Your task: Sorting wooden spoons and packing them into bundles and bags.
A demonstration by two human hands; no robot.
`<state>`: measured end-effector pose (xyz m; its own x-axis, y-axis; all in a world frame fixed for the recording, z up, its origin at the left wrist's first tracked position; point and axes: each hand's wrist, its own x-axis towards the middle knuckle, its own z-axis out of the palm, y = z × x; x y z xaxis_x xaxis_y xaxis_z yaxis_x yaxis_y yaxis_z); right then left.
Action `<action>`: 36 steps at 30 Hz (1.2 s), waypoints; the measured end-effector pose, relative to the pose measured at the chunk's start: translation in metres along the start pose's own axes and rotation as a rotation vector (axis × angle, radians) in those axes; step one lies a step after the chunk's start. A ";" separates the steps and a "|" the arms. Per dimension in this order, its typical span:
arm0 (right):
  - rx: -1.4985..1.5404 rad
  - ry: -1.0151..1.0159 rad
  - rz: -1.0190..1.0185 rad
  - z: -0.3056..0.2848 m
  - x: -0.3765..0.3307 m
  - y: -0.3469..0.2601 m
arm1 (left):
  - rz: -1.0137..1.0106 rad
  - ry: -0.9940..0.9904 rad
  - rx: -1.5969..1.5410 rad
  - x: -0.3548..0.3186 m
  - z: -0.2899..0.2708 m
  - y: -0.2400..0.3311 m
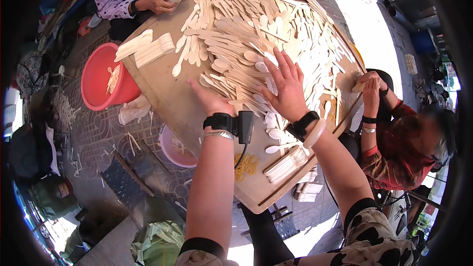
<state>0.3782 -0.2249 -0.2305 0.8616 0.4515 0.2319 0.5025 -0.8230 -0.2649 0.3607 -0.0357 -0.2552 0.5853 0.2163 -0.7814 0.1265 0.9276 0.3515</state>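
A heap of flat wooden spoons [236, 34] is spread over the brown tabletop [165, 81]. My right hand [286, 88] is held over the heap's near side, fingers spread and stretched out, gripping nothing. At the heap's near left edge is my left hand [212, 99], seen nearly edge-on. Its visible fingers reach outward, apart from each other, and some are hidden. A small wooden spoon [239, 97] shows beside my left wrist; whether it touches the hand, I cannot tell. Several loose spoons [281, 148] lie below my right wrist.
Bundled spoons [286, 165] sit at the near right corner, beside yellow rubber bands [248, 165]. More bundles [152, 50] lie at the left edge. A red basin [93, 79] and a pink basin [172, 150] stand left. Co-workers handle pieces at far left and right.
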 end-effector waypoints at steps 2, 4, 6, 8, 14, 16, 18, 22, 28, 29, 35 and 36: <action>-0.016 0.033 -0.013 -0.009 0.000 -0.003 | 0.073 -0.006 0.003 -0.015 0.001 0.008; 0.046 0.084 0.007 -0.007 0.001 -0.021 | 0.158 0.000 0.022 0.000 -0.029 0.022; 0.070 0.109 0.005 -0.018 -0.007 -0.034 | 0.202 0.002 0.031 -0.003 -0.039 0.024; 0.080 0.141 0.010 -0.028 -0.021 -0.042 | 0.182 -0.086 0.111 -0.010 -0.047 0.026; 0.264 0.043 -0.015 -0.038 -0.077 -0.129 | 0.374 -0.218 0.173 -0.045 -0.117 0.101; 0.541 -0.048 0.083 -0.034 -0.109 -0.174 | 0.431 -0.264 0.103 -0.081 -0.168 0.137; 0.722 -0.143 0.082 -0.032 -0.136 -0.223 | 0.536 -0.251 0.124 -0.137 -0.225 0.167; 0.894 -0.513 0.149 0.030 -0.229 -0.270 | 0.595 0.198 0.452 -0.243 -0.393 0.153; 0.898 -1.214 0.780 0.170 -0.401 -0.307 | 0.172 0.713 1.777 -0.398 -0.655 0.042; 0.857 -1.216 0.780 0.190 -0.427 -0.307 | 0.060 0.639 1.826 -0.413 -0.671 0.013; 0.680 -1.329 0.675 0.253 -0.525 -0.372 | 0.065 0.715 1.500 -0.482 -0.810 -0.014; 0.652 -1.328 0.667 0.254 -0.530 -0.376 | 0.087 0.840 1.350 -0.495 -0.817 0.011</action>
<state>-0.2497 -0.0669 -0.4917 0.2042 0.3419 -0.9173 -0.3206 -0.8620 -0.3927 -0.5821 0.1159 -0.2862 0.0976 0.7749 -0.6246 0.9710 0.0636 0.2306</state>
